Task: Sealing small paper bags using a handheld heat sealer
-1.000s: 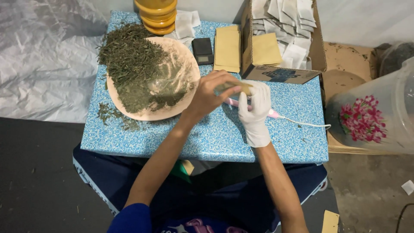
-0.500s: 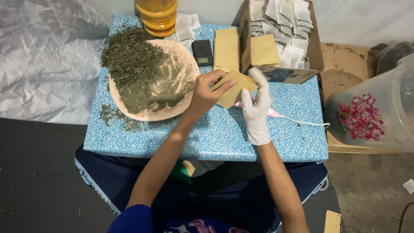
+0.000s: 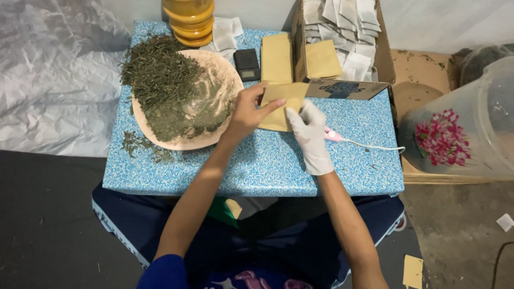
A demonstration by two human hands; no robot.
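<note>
White glove on the right hand (image 3: 309, 128), left hand (image 3: 247, 112) bare, blue sleeve

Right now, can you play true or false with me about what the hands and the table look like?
1. Both hands hold the tan paper envelope. True.
2. The left hand wears a white glove. False: it is bare; the right hand wears the glove.
3. Dried green leaves are heaped on the round tray. True.
4. The cardboard box is empty. False: it holds small white sachets and a tan envelope.
5. The table is plain red. False: it is speckled blue.
</note>
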